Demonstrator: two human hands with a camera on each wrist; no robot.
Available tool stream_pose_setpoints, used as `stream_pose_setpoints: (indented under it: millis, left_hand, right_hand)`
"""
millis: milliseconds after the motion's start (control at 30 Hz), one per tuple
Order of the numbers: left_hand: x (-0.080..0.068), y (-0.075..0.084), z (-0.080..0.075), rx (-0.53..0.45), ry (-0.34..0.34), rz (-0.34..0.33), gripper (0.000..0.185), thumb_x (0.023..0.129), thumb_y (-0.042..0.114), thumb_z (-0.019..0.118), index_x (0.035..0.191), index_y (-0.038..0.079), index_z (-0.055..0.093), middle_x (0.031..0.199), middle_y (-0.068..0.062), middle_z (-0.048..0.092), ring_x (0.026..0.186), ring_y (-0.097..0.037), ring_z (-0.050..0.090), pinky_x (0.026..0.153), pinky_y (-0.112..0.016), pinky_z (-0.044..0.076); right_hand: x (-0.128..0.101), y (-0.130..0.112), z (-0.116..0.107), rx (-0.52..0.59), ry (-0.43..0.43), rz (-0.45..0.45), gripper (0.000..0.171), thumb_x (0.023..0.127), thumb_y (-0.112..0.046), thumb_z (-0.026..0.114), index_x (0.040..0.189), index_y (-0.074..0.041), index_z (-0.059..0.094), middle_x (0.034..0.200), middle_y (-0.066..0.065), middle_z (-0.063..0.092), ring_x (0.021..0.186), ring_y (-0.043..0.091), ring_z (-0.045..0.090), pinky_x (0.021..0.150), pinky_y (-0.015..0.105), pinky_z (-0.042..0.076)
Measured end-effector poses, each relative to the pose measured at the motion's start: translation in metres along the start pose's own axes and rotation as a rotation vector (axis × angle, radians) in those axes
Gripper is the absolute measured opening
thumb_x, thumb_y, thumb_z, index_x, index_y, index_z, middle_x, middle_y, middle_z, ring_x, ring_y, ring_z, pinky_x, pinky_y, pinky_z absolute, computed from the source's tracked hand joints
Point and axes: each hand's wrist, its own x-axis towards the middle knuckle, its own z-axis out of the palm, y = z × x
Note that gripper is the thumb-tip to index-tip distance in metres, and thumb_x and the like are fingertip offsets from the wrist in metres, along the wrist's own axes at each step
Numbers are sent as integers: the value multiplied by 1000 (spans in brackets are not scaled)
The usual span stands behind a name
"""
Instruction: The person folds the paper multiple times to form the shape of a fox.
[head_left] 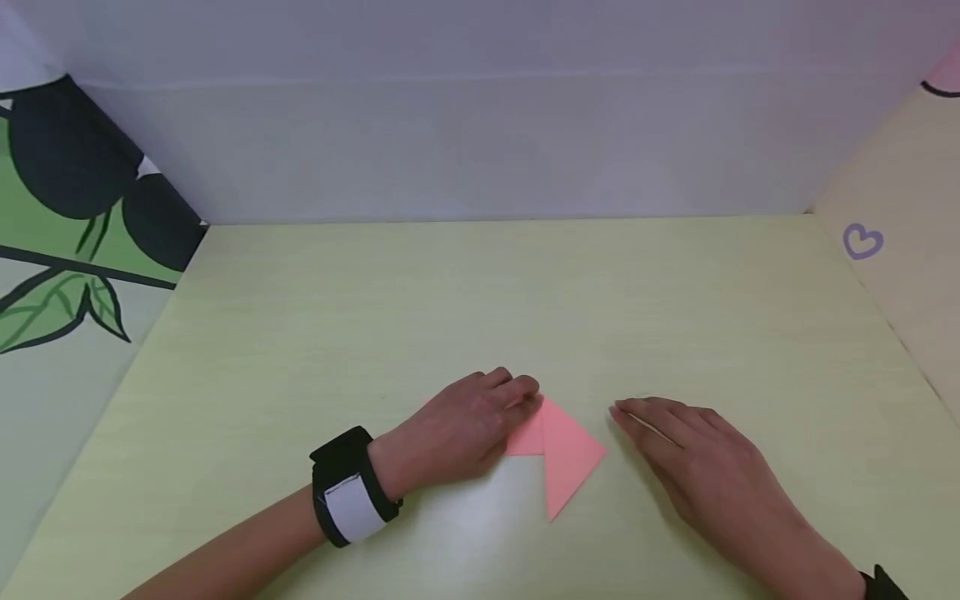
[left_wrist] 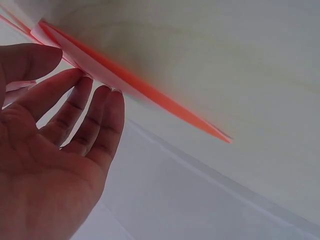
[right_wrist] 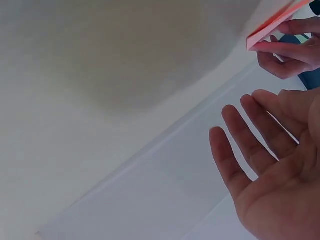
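A pink sheet of origami paper (head_left: 573, 454), folded into pointed flaps, lies low in the middle of the table. One flap points toward the person and another corner points right. My left hand (head_left: 468, 425) covers its left part, bent fingers and thumb holding it near the top fold. Seen in the left wrist view, the paper (left_wrist: 135, 87) has slightly raised layers, and the fingertips meet its edge. To the right of the paper, my right hand (head_left: 693, 467) hovers low with fingers extended and together, holding nothing. In the right wrist view its palm (right_wrist: 280, 200) shows bare.
The pale wooden table (head_left: 487, 292) reaches back to a whitish wall panel (head_left: 487, 150). A side panel with dark and green painting (head_left: 97, 242) stands at left. The right panel bears a purple heart (head_left: 862, 242). A black wristband (head_left: 352, 487) circles the left wrist.
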Motion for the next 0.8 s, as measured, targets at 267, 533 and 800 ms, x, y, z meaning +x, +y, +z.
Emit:
stream_pose_setpoints:
  millis: [267,533,800]
  left_hand:
    - [7,-4,7,-48,-3,-14,33,99,12,56,128,11,71,127,0,60,99,-17,54,84,-25,48]
    - [19,-6,14,-118,-6,14,30,96,10,56,122,14,71,124,0,60,101,-17,55,86,-26,47]
    - [25,-7,12,-128,-35,21,29,96,11,56,121,17,69,124,2,59,102,-17,54,88,-27,46]
  right_hand:
    - [20,4,11,91,-50,-97,32,102,-24,62,131,-12,70,129,1,67,115,23,64,92,44,53]
    - [24,5,28,106,-109,-156,45,83,-11,82,128,-13,73,131,-1,68,118,20,63,91,41,56]
    - [23,9,31,95,-102,-214,52,76,-3,86,126,-11,73,133,1,66,122,22,61,93,41,56]
